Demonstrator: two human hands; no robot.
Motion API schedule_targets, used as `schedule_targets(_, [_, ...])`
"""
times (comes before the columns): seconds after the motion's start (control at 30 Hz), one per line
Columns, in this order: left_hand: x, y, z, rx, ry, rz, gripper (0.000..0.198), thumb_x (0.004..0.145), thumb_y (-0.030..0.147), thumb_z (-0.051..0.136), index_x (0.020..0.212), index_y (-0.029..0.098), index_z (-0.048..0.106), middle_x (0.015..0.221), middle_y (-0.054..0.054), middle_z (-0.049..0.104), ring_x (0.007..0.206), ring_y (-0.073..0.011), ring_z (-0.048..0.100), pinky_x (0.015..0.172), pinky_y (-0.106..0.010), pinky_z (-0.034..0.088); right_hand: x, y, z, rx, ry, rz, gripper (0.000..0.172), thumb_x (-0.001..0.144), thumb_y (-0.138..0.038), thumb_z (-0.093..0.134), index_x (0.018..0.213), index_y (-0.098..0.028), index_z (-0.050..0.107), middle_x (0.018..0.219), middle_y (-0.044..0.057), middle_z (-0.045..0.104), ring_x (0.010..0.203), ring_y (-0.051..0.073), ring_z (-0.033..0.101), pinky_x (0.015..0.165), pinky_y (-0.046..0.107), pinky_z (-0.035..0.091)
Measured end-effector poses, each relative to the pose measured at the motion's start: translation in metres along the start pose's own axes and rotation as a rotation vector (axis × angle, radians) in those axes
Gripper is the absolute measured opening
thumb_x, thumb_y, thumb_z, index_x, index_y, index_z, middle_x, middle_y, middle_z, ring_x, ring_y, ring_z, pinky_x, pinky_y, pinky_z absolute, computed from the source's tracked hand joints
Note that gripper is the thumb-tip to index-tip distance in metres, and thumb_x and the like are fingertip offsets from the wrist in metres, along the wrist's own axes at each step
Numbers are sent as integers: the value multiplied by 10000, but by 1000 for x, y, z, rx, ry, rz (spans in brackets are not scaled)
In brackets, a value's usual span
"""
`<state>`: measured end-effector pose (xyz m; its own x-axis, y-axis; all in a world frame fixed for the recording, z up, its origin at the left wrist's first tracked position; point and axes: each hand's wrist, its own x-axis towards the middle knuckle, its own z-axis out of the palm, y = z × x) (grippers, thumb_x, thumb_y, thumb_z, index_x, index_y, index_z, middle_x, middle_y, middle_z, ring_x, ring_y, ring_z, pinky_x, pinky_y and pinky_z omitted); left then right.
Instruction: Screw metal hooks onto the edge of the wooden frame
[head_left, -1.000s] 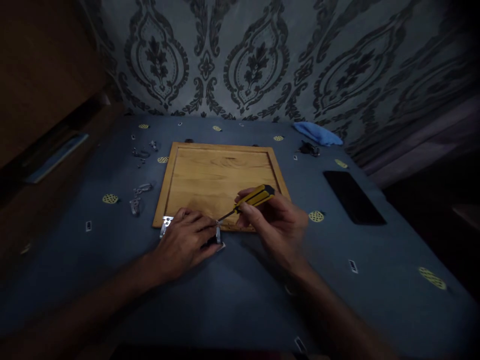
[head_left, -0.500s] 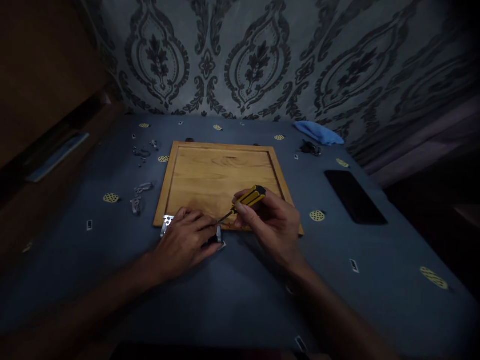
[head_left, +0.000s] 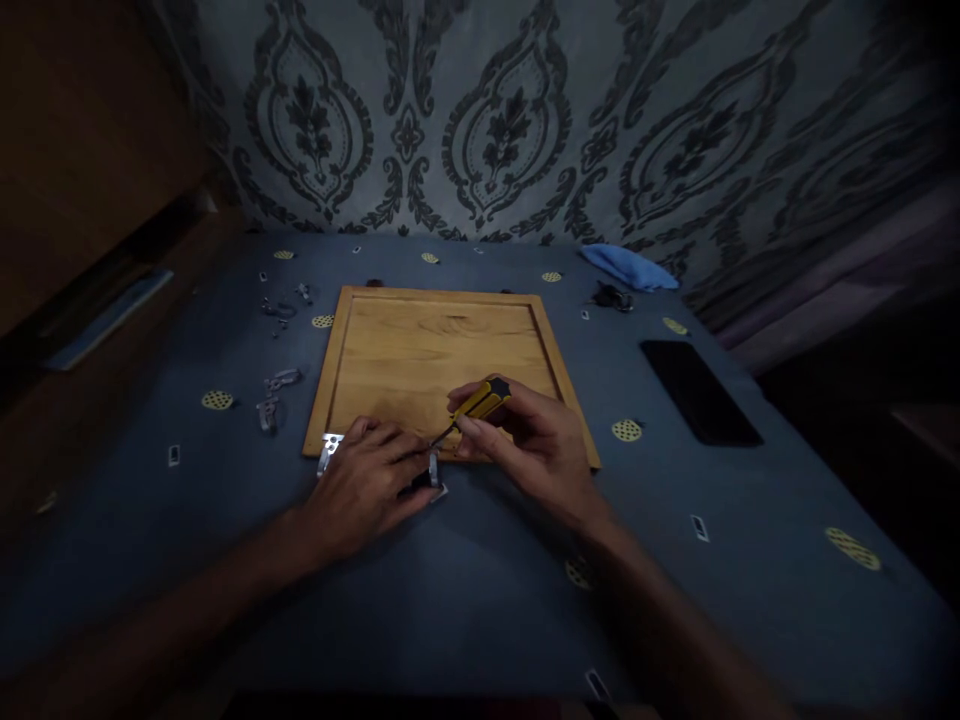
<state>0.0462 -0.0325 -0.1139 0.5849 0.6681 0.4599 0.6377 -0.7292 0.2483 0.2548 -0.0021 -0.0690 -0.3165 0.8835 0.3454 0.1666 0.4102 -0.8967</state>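
A framed wooden panel (head_left: 442, 350) lies flat, its near edge below my hands. My left hand (head_left: 371, 485) is curled over a silver and dark metal fitting (head_left: 330, 450) at that near edge. A plate with holes shows at the fitting's left end and another bright end to the right; its middle is hidden by my fingers. My right hand (head_left: 544, 450) grips a yellow and black screwdriver (head_left: 484, 400). The screwdriver slants down to the left, its tip beside my left fingertips near the fitting's right end. Whether the tip sits in a screw I cannot tell.
Several small metal pieces (head_left: 279, 308) and silver hinge-like parts (head_left: 270, 398) lie left of the panel. On the right are a black phone-like slab (head_left: 697, 390), a blue cloth (head_left: 630, 267) and a small dark object (head_left: 611, 297). A patterned wall (head_left: 502, 130) stands behind.
The whole view has shifted slightly to the left. My right hand and the screwdriver have tilted a little, the handle leaning further left. My left hand keeps its place on the fitting.
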Motion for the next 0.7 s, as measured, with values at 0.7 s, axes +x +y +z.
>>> schedule_targets(0.7, [0, 0, 2, 3, 2, -7, 154, 967, 301, 680, 1055, 192, 742, 1011, -28, 777, 922, -216, 659, 836, -383, 407, 1, -1, 5, 111, 25, 110, 263, 856, -445, 786, 907, -215, 669, 741, -27, 608, 582, 119, 618, 532, 237, 566])
